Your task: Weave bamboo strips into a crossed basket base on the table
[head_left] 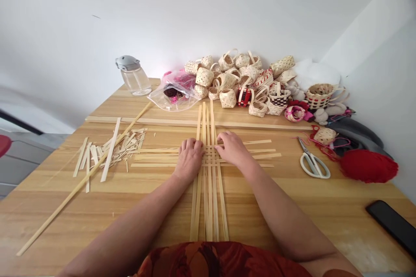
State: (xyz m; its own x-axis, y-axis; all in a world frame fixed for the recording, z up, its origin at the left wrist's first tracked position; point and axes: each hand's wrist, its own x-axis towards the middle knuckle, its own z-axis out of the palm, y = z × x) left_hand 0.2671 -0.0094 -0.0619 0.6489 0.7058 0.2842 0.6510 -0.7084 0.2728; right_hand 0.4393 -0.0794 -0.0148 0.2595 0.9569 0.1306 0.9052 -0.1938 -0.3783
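Note:
Flat pale bamboo strips (208, 199) run away from my body and cross other strips (156, 151) lying sideways. Where they cross, a small woven patch (210, 156) shows over-and-under squares. My left hand (190, 158) lies palm down on the left side of this patch, its fingers stretched forward and resting on the strips. At the patch's upper right, my right hand (231, 149) has thumb and forefinger closed around the edge of a strip. The exact grip is partly hidden by the fingers.
Left are strip offcuts (126, 147) and a long stick (81, 184). Behind stand a water bottle (134, 78), a plastic bag (177, 91) and several small woven baskets (227, 97). Scissors (313, 162), red yarn (368, 165) and a phone (393, 225) lie right.

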